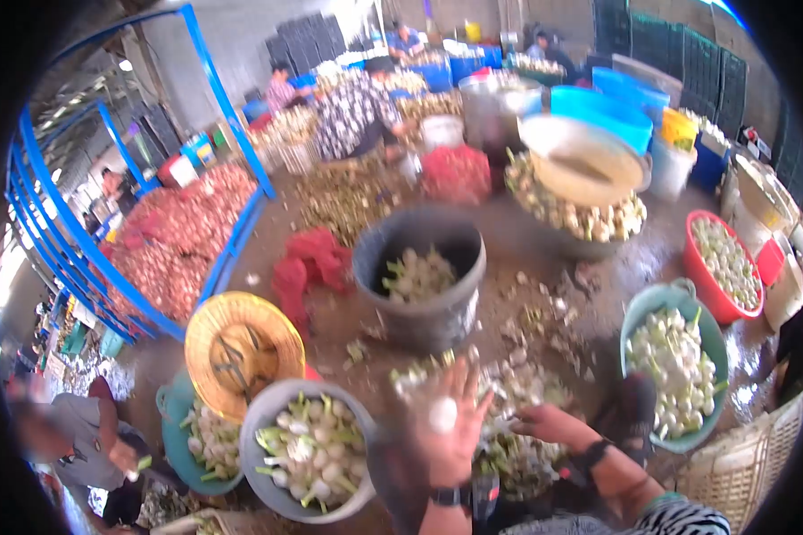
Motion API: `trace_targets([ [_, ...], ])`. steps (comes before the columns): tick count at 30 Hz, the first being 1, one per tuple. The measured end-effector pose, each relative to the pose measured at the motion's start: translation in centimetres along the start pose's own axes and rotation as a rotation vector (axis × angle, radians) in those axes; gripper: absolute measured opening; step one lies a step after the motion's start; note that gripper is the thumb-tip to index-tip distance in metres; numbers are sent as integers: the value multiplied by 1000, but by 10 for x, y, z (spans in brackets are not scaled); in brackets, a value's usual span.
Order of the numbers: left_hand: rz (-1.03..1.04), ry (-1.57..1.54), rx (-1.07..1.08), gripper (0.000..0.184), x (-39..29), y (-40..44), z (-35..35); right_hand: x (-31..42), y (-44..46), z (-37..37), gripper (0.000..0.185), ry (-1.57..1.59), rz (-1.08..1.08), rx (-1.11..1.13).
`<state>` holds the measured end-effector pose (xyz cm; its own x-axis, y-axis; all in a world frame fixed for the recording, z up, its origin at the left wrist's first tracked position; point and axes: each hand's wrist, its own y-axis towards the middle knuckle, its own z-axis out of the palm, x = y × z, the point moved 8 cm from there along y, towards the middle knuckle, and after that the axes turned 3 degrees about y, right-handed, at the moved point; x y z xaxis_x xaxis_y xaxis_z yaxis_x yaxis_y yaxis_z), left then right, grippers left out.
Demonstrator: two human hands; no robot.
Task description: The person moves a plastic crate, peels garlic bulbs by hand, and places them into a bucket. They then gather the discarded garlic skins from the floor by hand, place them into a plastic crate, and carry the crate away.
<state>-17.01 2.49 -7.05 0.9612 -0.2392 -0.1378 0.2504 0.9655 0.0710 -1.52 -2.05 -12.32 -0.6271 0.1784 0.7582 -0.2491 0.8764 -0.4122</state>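
Observation:
My left hand [455,437] is palm up, its fingers spread, and a round white garlic bulb [442,415] shows against the palm; blur hides how firmly it is held. Over the heap of garlic [522,464] with green stems, my right hand [553,426] reaches leftward, its fingers partly stretched. Nothing can be made out between them. A grey tub [250,437] of trimmed bulbs stands left of my left hand. Beyond both hands is a dark grey bucket [419,312] with some bulbs inside.
Right of me stand a green basin [629,339] of bulbs and a plastic crate [732,464]. A straw hat [241,348] rests by the tubs at left. Peelings [544,330] litter the floor. A blue-railed enclosure [223,98] holds red net sacks. Other people [352,111] sit working nearby.

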Motion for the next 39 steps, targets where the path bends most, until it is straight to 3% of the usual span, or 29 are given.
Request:
trace_targets([
  [2,-107,80,-85,52,10,2,-2,5,-1,2,27,-568,-346,-443],
  [3,-97,83,-61,54,10,6,0,30,-6,-16,39,-99,-240,-368],
  [4,-91,86,-55,55,10,2,-6,18,2,-18,44,471,-272,-329],
  [5,-96,56,-106,55,10,-3,-12,38,-4,-31,43,721,-394,-331],
  [6,-102,28,-124,55,11,-4,-14,66,-14,-47,37,500,-396,-368],
  [10,-157,23,-80,55,21,-5,-10,110,-9,-23,26,854,-459,-212],
  [13,-137,157,-70,56,25,-6,-4,107,-3,-10,26,655,-359,-278],
  [19,34,118,-447,47,17,-8,-25,82,6,-4,31,946,-353,-242],
  [20,50,107,-516,45,15,-10,-29,85,0,-9,32,788,-431,-301],
  [21,56,125,-381,40,12,-6,-22,101,-10,-16,33,629,-505,-358],
  [24,-1,268,-544,38,21,-15,-31,115,-13,-14,36,135,-709,-418],
  [26,4,356,-469,40,24,-13,-44,102,-6,-13,35,199,-652,-354],
  [28,11,410,-429,41,21,-18,-39,88,3,-11,34,658,-403,-202],
  [29,67,539,-370,42,15,-19,-30,89,2,-15,34,556,-373,-190],
  [32,193,679,-306,43,3,-19,-2,74,9,3,34,690,-178,61],
  [33,167,612,-282,44,3,-19,-5,81,5,-1,28,749,-220,-27],
  [37,284,575,-183,45,-4,-20,-3,93,-13,-23,23,356,-381,-494],
  [39,305,749,-209,42,-2,-28,-7,99,-21,-20,18,159,-335,-463],
])
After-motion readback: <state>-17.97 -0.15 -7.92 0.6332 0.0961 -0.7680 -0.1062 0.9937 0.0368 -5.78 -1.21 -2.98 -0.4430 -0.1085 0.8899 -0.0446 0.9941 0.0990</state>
